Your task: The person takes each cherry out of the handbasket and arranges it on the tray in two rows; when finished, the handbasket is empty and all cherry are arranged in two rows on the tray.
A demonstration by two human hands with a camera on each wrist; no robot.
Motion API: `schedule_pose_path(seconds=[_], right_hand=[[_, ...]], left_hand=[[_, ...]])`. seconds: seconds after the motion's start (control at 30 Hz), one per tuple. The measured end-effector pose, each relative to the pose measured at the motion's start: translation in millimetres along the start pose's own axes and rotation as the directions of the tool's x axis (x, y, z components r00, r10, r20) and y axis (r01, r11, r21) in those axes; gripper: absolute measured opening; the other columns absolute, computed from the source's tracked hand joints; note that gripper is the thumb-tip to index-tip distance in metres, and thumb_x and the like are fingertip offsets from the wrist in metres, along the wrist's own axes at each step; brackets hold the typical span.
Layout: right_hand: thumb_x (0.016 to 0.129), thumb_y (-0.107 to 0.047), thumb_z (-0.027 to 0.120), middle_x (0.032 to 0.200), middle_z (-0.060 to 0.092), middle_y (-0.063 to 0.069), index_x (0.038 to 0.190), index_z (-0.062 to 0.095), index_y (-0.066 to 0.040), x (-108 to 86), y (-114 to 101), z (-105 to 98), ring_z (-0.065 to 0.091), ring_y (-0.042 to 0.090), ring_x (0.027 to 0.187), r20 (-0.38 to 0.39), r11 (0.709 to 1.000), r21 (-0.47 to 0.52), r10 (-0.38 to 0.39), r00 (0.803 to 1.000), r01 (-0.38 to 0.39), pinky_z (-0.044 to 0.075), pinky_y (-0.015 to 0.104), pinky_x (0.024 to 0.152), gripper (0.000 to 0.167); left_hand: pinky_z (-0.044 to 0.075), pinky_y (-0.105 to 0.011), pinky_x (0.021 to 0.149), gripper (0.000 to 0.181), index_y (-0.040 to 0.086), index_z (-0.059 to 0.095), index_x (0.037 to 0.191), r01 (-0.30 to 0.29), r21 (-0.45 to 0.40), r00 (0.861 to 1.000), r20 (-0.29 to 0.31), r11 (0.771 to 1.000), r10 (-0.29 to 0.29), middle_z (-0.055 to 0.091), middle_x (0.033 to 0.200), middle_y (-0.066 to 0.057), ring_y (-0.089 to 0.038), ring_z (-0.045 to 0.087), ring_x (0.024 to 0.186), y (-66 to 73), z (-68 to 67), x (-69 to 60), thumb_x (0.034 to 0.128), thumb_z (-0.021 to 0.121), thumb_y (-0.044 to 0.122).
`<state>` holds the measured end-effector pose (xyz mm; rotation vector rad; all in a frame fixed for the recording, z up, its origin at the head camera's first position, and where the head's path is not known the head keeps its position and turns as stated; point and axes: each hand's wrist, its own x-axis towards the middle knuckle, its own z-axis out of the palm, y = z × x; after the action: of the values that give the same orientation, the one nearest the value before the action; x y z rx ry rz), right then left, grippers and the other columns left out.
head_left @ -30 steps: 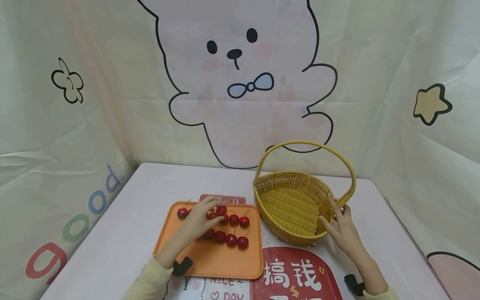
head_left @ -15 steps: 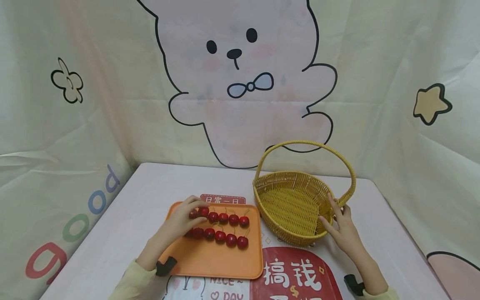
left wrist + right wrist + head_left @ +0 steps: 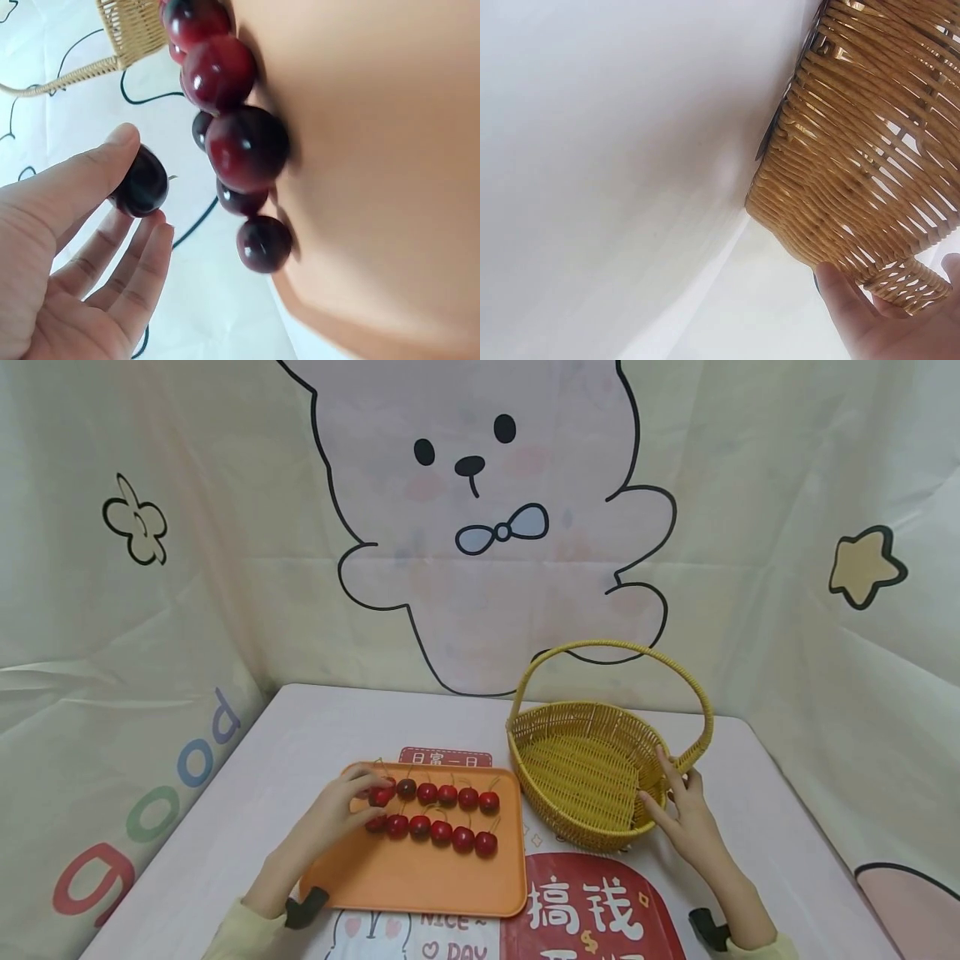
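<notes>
In the head view my left hand (image 3: 330, 814) is over the left end of the orange tray (image 3: 420, 881). Its thumb and fingers pinch a dark red cherry (image 3: 142, 184), seen close up in the left wrist view. On the tray, more cherries (image 3: 441, 833) lie in two rows, some with thin stems. To the right of the tray stands a yellow wicker basket (image 3: 577, 777) with a tall arched handle. My right hand (image 3: 690, 822) holds the basket's right rim near the handle's foot, some fingers over the edge and others outside. The right wrist view shows fingertips against the woven wall.
Both tray and basket stand on a white table (image 3: 315, 727) with a printed red patch (image 3: 592, 902) at its front. A cloth backdrop (image 3: 225, 527) with a cartoon bear rises behind the table and along both sides. The basket's handle arches well above its rim.
My left hand has moved leftward along the cherry rows, from the middle of the back row to its left end. The right hand and the basket stay where they were.
</notes>
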<state>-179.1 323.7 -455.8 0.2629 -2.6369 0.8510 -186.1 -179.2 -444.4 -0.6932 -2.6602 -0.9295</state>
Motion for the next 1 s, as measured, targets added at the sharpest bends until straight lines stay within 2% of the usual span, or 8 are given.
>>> schedule_pose_path(seconds=[0.33, 0.6, 0.83, 1.0], right_hand=[[0.088, -0.018, 0.062, 0.134, 0.021, 0.035, 0.149, 0.018, -0.018, 0.1, 0.9, -0.2, 0.041, 0.052, 0.111, 0.001, 1.000, -0.004, 0.003, 1.000, -0.003, 0.045, 0.061, 0.081, 0.075], [0.088, -0.017, 0.063, 0.134, 0.022, 0.034, 0.149, 0.019, -0.018, -0.5, 1.3, 1.1, 0.040, 0.052, 0.113, 0.000, 1.000, -0.001, 0.014, 1.000, -0.014, 0.044, 0.061, 0.082, 0.075], [0.088, -0.018, 0.062, 0.134, 0.022, 0.034, 0.149, 0.018, -0.019, -0.3, 0.1, 0.2, 0.041, 0.051, 0.112, 0.004, 1.000, -0.009, 0.014, 1.000, -0.014, 0.044, 0.061, 0.082, 0.076], [0.088, -0.018, 0.062, 0.134, 0.022, 0.035, 0.149, 0.018, -0.018, 0.1, -1.0, -0.2, 0.040, 0.052, 0.113, 0.001, 1.000, -0.001, 0.005, 1.000, -0.005, 0.044, 0.062, 0.082, 0.075]], left_hand=[[0.052, -0.038, 0.082, 0.032, 0.009, 0.068, 0.101, 0.121, 0.021, 0.992, 0.044, 0.992, -0.122, 0.055, 0.098, 0.001, -0.017, 0.057, 0.091, -8.6, -6.8, -13.2, 0.0706, 0.078, 0.004], [0.053, -0.036, 0.077, 0.029, 0.007, 0.068, 0.096, 0.126, 0.051, 0.990, 0.066, 0.991, -0.129, 0.053, 0.091, 0.002, -0.016, 0.058, 0.085, -15.7, -10.9, -21.9, 0.0694, 0.079, 0.006], [0.052, -0.037, 0.080, 0.028, 0.009, 0.068, 0.097, 0.199, 0.056, 0.969, 0.136, 0.978, -0.205, 0.055, 0.092, 0.002, -0.014, 0.057, 0.086, -19.6, -11.5, -24.0, 0.0707, 0.078, 0.007], [0.052, -0.037, 0.081, 0.031, 0.009, 0.068, 0.098, 0.220, 0.064, 0.963, 0.147, 0.973, -0.227, 0.056, 0.093, 0.001, -0.015, 0.057, 0.086, -21.1, -11.1, -24.2, 0.0688, 0.079, 0.007]])
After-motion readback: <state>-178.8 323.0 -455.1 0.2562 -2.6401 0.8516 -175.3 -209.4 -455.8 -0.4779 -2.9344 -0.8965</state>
